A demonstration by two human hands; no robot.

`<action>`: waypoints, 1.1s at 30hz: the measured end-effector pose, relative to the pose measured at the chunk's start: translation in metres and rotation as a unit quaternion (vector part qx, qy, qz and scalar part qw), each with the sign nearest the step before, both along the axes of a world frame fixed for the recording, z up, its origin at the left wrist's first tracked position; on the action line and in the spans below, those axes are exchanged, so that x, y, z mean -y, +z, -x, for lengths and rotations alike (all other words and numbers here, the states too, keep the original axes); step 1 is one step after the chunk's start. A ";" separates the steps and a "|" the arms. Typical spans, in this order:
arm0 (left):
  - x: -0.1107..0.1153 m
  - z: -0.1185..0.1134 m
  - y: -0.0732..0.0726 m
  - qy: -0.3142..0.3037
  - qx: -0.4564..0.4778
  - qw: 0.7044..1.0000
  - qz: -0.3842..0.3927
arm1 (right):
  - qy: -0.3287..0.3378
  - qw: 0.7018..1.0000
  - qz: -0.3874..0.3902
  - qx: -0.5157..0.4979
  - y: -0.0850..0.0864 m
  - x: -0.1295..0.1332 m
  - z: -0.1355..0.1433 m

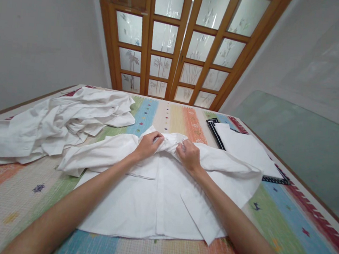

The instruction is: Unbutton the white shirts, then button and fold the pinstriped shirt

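Note:
A white shirt (pixel 129 208) lies spread in front of me, its hem toward me and its collar end away. My left hand (pixel 149 144) is closed on the cloth near the collar, left of the middle. Close by on the right, my right hand (pixel 189 154) also pinches the shirt at the collar area. The cloth between the two hands is bunched and slightly raised. One sleeve stretches out to the left, and the right side of the shirt spreads under my right forearm. Small details at the fingertips are hard to make out.
A loose heap of white garments (pixel 66 119) lies at the left. At the right sits a folded white cloth (pixel 243 147) with black patterned edging. Beneath everything is a colourful striped cover (pixel 130 253). Beyond it stand wooden glass-paned doors (pixel 164 40), with walls on both sides.

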State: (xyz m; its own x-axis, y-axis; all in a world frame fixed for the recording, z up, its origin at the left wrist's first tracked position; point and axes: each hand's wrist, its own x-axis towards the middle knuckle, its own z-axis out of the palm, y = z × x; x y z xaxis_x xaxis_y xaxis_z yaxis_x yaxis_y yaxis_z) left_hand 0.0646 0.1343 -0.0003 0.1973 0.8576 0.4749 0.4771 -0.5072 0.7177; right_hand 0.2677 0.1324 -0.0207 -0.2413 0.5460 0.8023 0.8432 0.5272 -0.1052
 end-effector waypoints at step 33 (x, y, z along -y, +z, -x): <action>-0.061 0.004 0.017 -0.068 -0.305 0.947 -0.079 | 0.035 0.975 0.215 0.051 0.029 -0.065 0.048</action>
State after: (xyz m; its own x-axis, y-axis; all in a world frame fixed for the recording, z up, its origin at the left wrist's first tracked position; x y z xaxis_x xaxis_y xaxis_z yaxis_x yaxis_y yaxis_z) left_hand 0.0603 0.1954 0.0163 0.5790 0.7326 0.3578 0.7013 -0.6714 0.2398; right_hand 0.2200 0.1977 0.0080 -0.3566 0.8057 0.4730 0.8245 0.5095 -0.2463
